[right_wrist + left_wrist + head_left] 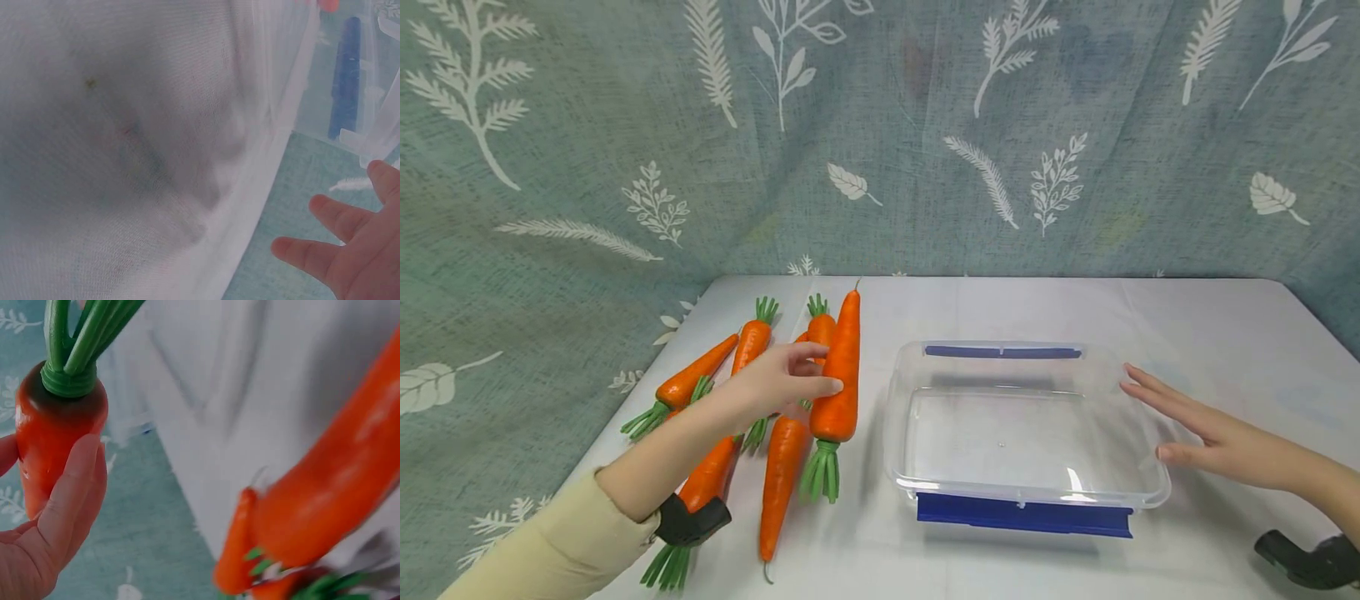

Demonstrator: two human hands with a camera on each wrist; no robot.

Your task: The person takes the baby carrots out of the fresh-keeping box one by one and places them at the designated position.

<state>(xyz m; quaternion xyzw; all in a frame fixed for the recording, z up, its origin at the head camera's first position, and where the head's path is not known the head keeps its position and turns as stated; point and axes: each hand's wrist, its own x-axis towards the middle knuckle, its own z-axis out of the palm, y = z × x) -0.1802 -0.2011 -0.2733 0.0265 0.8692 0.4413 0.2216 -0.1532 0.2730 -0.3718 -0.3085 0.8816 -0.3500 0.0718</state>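
Observation:
My left hand (788, 377) grips an orange carrot (842, 367) by its thick upper part, thumb on one side and fingers on the other. Its thin tip points away from me and its green stem stubs hang toward me. The left wrist view shows the same carrot (53, 444) between the thumb and fingers. To its right stands a clear plastic box (1000, 433) with no lid on and blue side clips. Beside the box's right wall, my right hand (1217, 433) has its fingers spread and holds nothing. Whether its fingertips touch the wall I cannot tell.
Several more carrots lie on the left of the white-covered table (1000, 567), among them one carrot (785, 475) right below my left hand and one (696, 371) at the far left. A leaf-patterned green cloth (910, 150) hangs behind the table.

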